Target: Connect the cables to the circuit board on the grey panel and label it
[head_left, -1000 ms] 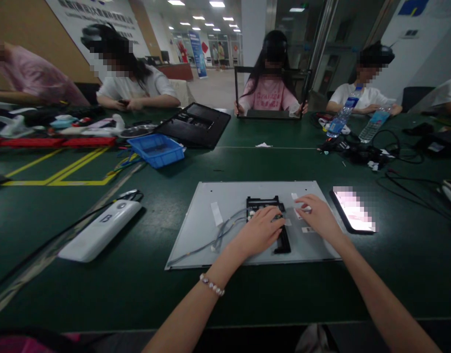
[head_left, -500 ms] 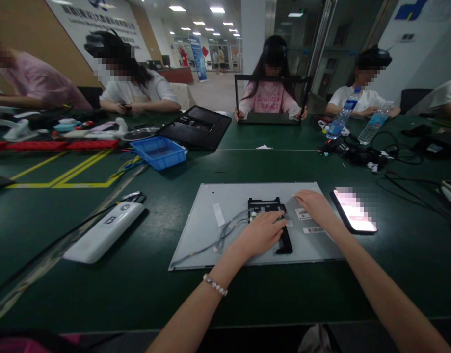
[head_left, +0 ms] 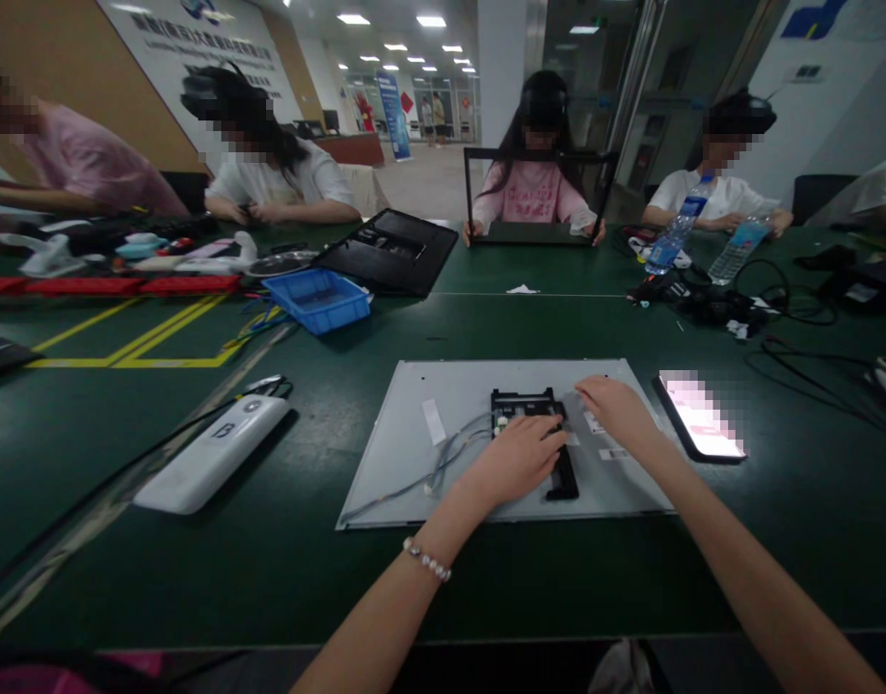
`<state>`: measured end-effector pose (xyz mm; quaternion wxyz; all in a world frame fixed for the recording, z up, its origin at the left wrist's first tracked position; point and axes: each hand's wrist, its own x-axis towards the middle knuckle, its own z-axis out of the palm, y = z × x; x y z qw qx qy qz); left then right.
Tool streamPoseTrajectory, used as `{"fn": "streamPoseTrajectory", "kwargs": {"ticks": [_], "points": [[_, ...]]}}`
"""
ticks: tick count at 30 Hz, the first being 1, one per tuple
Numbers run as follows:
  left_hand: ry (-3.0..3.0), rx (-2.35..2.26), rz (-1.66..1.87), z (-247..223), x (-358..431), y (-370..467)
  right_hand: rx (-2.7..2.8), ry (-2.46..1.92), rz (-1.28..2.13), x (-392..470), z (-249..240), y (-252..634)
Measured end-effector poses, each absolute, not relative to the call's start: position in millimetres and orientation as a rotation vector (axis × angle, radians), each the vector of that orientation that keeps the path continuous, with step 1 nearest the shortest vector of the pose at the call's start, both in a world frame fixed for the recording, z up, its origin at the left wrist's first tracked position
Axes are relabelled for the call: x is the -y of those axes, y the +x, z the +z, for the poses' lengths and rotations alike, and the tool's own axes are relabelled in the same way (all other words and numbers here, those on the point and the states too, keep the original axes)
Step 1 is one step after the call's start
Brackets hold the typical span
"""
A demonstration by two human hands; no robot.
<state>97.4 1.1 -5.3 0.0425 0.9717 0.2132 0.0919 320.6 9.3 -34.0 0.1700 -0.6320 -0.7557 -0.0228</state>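
A grey-white flat panel (head_left: 391,424), like the back of a screen, lies on the table before me. On its middle rests a black plastic bracket (head_left: 564,474) with a small circuit board partly showing. My left hand (head_left: 522,458) lies over the bracket with fingers stretched out, covering part of it. Grey cables (head_left: 443,463) run from the board to the panel's lower left corner. To the right of the bracket, my right hand (head_left: 612,405) hovers low over the panel, thumb and fingertips pinched together. Whatever the pinch holds is too small to make out. White labels (head_left: 614,453) sit beneath that hand.
Right of the panel lies a lit phone (head_left: 703,419); at left is a white power bank (head_left: 215,453) with a cable. Further back are a blue tray (head_left: 316,301), a black cover (head_left: 389,249) and bottles (head_left: 678,226). A person opposite holds a black frame (head_left: 468,193).
My right hand has shifted slightly left over the panel and covers more of the labels. My left hand stays on the bracket. The whole view has moved a little.
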Motion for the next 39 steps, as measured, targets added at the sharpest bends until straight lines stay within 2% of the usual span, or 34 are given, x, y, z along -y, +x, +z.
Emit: {"fn": "streamPoseTrajectory", "kwargs": {"ticks": [7,12,17,24,34,39], "points": [[2.861,-0.784,0.471,14.2,-9.7,88.0,2.124,-1.769,0.044,3.1,-43.4,333.2],[2.593,-1.359,0.702,22.7,-50.1,37.0,2.062,-1.784,-0.011,8.5,-37.2,335.4],[2.401,-1.589,0.445,2.0,-78.0,-17.2,2.005,-1.738,-0.119,13.3,-29.9,330.3],[2.277,-1.537,0.467,-16.7,-76.3,-34.7,2.038,-1.626,-0.12,22.1,-22.0,303.7],[1.934,-1.564,0.923,19.7,-44.7,-30.2,1.995,-1.49,-0.065,31.4,-7.6,281.1],[2.018,-1.552,0.824,21.7,-21.3,-19.3,2.098,-1.303,0.093,44.5,4.6,248.8]]}}
